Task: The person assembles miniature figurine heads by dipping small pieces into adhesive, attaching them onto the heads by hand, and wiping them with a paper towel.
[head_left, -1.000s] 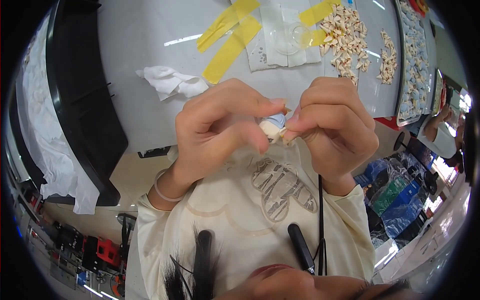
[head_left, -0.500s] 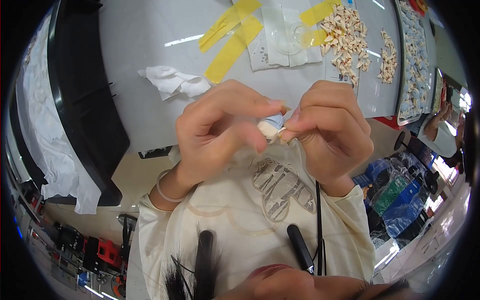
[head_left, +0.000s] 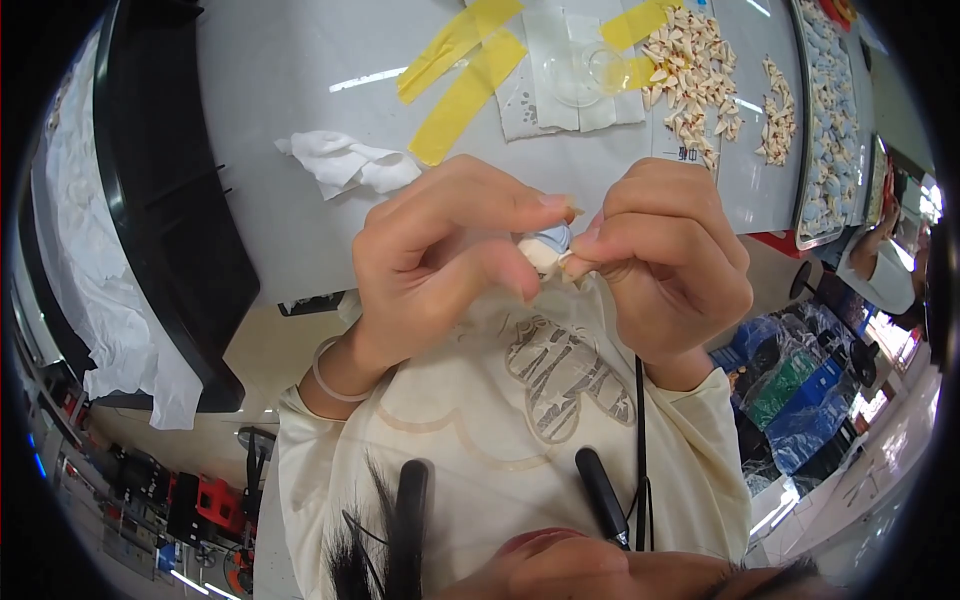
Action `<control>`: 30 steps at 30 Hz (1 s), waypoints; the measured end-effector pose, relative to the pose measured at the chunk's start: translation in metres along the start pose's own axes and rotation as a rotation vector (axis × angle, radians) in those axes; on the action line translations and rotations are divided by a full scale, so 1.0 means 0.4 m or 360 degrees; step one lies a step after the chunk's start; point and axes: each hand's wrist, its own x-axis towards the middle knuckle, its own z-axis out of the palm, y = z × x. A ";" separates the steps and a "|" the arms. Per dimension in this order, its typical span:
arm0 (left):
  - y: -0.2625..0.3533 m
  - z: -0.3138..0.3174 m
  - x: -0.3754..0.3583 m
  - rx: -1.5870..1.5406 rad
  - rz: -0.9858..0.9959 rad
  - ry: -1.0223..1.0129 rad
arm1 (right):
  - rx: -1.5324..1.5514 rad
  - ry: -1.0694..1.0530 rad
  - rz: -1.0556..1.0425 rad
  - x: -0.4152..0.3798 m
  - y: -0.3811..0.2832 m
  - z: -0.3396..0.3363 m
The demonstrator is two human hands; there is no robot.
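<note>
A small rounded piece (head_left: 546, 246), pale blue on top and cream below, is held up in front of my chest. My left hand (head_left: 440, 235) grips it from the left between curved fingers and thumb. From the right, my right hand (head_left: 672, 255) pinches at the edge of the piece with thumb and forefinger. A tiny whitish bit shows at those fingertips, too small to name. My other right fingers are curled in. Part of the piece is hidden behind the fingertips.
On the grey table (head_left: 300, 90) lie a crumpled white tissue (head_left: 350, 165), yellow tape strips (head_left: 468, 95), a clear round dish (head_left: 598, 72) and a heap of small cream pointed pieces (head_left: 690, 75). A tray of blue and cream pieces (head_left: 828, 130) stands right. A black-edged bin (head_left: 170, 220) is left.
Both hands have stayed almost in place. The blue and cream piece has turned slightly between the fingers, and my right hand has shifted a little.
</note>
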 end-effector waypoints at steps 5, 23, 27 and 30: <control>-0.008 -0.002 -0.003 -0.0012 0.0036 -0.0004 | -0.0009 0.0021 -0.0016 0.000 0.006 0.001; -0.017 -0.012 0.029 -0.0504 0.0075 -0.0131 | -0.0978 0.0462 0.0515 0.032 0.153 -0.256; 0.004 -0.006 0.032 -0.0561 -0.0031 -0.0085 | -0.1467 0.0131 0.0567 0.013 0.208 -0.301; 0.001 -0.005 0.029 -0.0570 -0.0014 -0.0079 | -0.1396 0.0124 0.0676 0.008 0.217 -0.289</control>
